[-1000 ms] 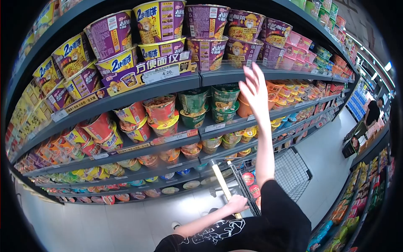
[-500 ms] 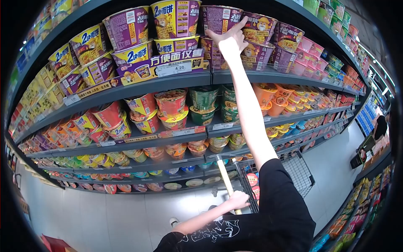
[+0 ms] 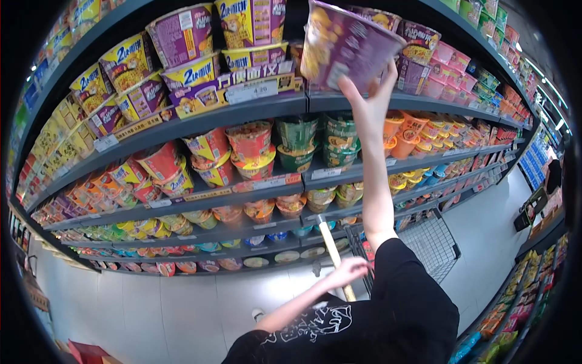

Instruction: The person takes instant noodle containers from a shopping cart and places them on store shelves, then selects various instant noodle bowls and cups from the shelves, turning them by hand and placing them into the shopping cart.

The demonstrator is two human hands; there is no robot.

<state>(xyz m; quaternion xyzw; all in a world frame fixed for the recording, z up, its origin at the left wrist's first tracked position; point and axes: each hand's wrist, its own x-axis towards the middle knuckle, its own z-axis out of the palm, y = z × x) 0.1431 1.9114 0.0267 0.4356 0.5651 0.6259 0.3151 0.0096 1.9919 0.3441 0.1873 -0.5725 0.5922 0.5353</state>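
Note:
My right hand (image 3: 374,100) is raised in front of the top shelf, closed on a large purple instant noodle cup (image 3: 348,51). The cup is tilted and off the shelf, with my thumb and fingers against its lower part. More purple noodle cups (image 3: 418,42) stand stacked behind it and to its right. To its left is a yellow and purple cup (image 3: 251,24) on top of another. Lower down, my left hand (image 3: 348,271) is closed over the pale handle (image 3: 330,242) of a shopping cart; its fingers are partly hidden.
The cart's wire basket (image 3: 430,242) is beside the shelves, right of my body. Lower shelves hold red cups (image 3: 248,142) and green cups (image 3: 297,133). A price tag (image 3: 257,91) lines the top shelf's edge. Snack packets (image 3: 515,303) fill a rack at right. A person (image 3: 550,182) is farther off.
My right hand, earlier spread on the purple cups on the top shelf, has pulled one cup out towards me. My left hand has shifted slightly up along the cart handle.

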